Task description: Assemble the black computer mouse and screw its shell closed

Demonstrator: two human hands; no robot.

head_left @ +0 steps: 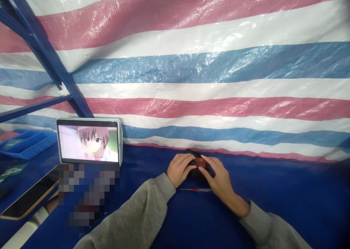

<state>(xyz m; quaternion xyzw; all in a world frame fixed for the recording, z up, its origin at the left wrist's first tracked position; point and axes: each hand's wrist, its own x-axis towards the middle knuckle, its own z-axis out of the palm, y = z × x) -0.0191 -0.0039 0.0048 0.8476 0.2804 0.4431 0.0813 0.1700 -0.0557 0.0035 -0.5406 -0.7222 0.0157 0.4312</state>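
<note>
A small orange-brown piece (201, 162) is held between my two hands over the blue table. My left hand (181, 167) pinches at its left side, where something small and dark shows at the fingertips. My right hand (219, 176) grips the piece from the right with thumb and forefinger. Behind and beneath the fingers sits a black object (195, 173), mostly hidden by the hands. A thin screwdriver with a red and clear handle (197, 190) lies on the table just below the hands, its right end close to my right wrist.
A tablet (89, 141) playing a cartoon stands at the left. Nearer lies a phone (31, 192), beside a blurred-out patch. Blue trays (30, 143) sit at the far left under a blue metal frame (51, 59). Striped sheeting (207, 66) hangs behind the blue table (287, 205).
</note>
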